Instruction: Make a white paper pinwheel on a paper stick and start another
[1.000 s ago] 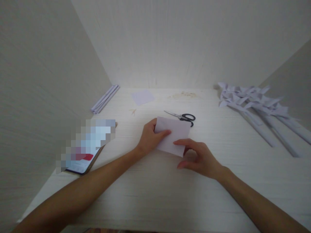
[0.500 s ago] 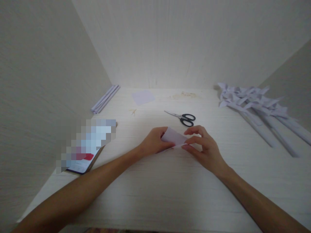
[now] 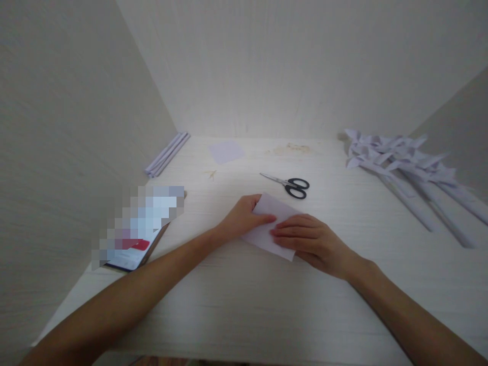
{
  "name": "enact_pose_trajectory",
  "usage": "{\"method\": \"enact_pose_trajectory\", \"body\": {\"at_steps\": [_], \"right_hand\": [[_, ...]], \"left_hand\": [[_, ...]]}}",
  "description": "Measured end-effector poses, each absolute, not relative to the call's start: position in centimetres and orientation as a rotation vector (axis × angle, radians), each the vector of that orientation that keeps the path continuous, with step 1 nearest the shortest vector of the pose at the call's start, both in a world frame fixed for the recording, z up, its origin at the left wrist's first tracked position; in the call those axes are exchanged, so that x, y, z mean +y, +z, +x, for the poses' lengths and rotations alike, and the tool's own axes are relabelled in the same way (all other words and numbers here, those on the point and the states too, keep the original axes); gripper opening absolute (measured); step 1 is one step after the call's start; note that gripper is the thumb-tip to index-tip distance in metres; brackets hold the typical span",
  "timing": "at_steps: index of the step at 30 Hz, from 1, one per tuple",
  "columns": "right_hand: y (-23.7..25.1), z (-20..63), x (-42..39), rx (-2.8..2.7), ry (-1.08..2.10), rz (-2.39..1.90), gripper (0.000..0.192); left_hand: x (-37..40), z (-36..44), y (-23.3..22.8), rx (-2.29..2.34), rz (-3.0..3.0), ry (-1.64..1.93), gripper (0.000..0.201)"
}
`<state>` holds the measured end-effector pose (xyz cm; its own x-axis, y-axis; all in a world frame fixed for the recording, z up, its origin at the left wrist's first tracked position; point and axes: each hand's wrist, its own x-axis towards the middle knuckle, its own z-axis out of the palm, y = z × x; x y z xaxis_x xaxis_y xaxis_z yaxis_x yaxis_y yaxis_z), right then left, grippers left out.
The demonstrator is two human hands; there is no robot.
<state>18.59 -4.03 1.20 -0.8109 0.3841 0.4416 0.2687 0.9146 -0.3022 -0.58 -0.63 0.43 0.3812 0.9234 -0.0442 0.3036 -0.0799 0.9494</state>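
Flat on the pale table [image 3: 236, 305], near its middle, lies a folded white paper [image 3: 267, 235], and both hands press on it. Seen from the head camera, the left hand [image 3: 244, 219] rests at the sheet's left edge with its fingers loosely curled, the thumb laid across the top face and the other fingertips tucked at the far corner, so it pinches that edge lightly. The right hand [image 3: 310, 243] lies palm down with its fingers straight and close together, flattened over the right half of the sheet; it grips nothing, only pushes down.

The paper's long axis runs from the far left to the near right, with one corner pointing toward the person just under the right hand. No writing shows on it.

Just beyond the paper lie black-handled scissors [image 3: 290, 184], blades closed and pointing left. A phone [image 3: 139, 239] sits to the left, its screen blurred out, so nothing can be read. Folded paper pinwheels [image 3: 404, 165] on rolled stems lie at the far right, rolled paper sticks [image 3: 166, 154] against the left wall, and a small paper square [image 3: 226, 151] near the back.
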Motion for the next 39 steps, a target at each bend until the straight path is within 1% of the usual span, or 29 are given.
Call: {"method": "enact_pose_trajectory", "body": {"at_steps": [2, 4, 8, 10, 13, 18, 24, 29, 33, 39], "right_hand": [[1.1, 18.4, -4.1, -2.567, 0.289, -0.474, 0.022], [0.8, 18.3, -4.3, -2.525, 0.34, -0.535, 0.019], [0.5, 17.7, -4.7, -2.373, 0.457, -0.801, 0.014], [0.6, 17.3, -4.9, -2.299, 0.461, -0.914, 0.012], [1.0, 16.8, -5.0, -2.212, 0.459, -1.041, 0.016], [0.8, 16.5, -4.7, -1.978, 0.473, -1.147, 0.006], [0.6, 16.4, -4.6, -1.856, 0.724, -1.265, 0.011], [0.8, 16.4, -4.9, -1.735, 0.771, -1.464, 0.016], [0.8, 16.4, -4.7, -1.674, 0.843, -1.451, 0.019], [0.7, 16.6, -4.2, -1.7, 1.058, -1.353, 0.016]], "left_hand": [[-0.6, -0.6, 0.2, 1.104, 1.56, 0.749, 0.021], [-0.7, -0.5, 0.0, 1.069, 1.49, 0.726, 0.023], [-1.0, -0.4, -0.2, 1.029, 1.476, 0.648, 0.02], [-1.2, -0.4, -0.2, 1.024, 1.514, 0.628, 0.02], [-1.4, -0.2, -0.2, 1.009, 1.527, 0.62, 0.02], [-1.9, 0.1, -0.1, 0.925, 1.47, 0.575, 0.018], [-2.2, 0.2, 0.1, 0.903, 1.541, 0.517, 0.017], [-2.4, 0.1, 0.2, 0.857, 1.559, 0.451, 0.014], [-2.4, 0.1, 0.3, 0.853, 1.647, 0.417, 0.013], [-2.2, 0.0, 0.2, 0.807, 1.775, 0.394, 0.015]]}}
